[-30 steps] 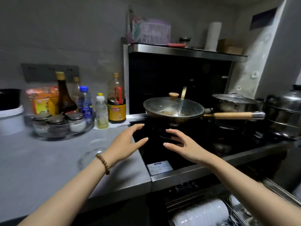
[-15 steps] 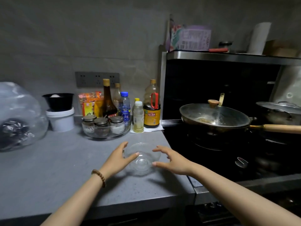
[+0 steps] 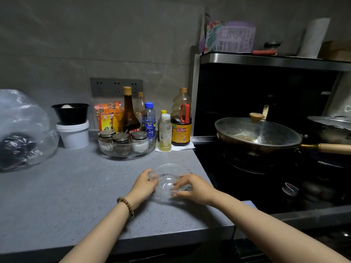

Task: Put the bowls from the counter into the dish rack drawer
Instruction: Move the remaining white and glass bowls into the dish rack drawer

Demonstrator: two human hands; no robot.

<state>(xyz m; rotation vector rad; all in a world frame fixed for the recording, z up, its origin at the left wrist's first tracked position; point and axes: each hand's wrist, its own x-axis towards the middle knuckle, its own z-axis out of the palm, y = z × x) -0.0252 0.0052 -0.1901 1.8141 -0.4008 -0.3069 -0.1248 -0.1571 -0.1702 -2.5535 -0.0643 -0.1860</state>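
Gripping the bowl [image 3: 170, 177] on the counter [image 3: 76, 196] from opposite sides, left hand [image 3: 144, 186] curled round its left rim, right hand [image 3: 194, 189] round its right; centred between both, neither nearer.

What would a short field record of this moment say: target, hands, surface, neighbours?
target: clear glass bowl, apparently resting on the counter
left hand: grips the bowl's left rim
right hand: grips the bowl's right side
surface: grey speckled counter, bowl near its stove-side edge
neighbours: round glass tray of spice jars behind; lidded metal wok with wooden handle to the right
stage: bowl seemingly not yet lifted
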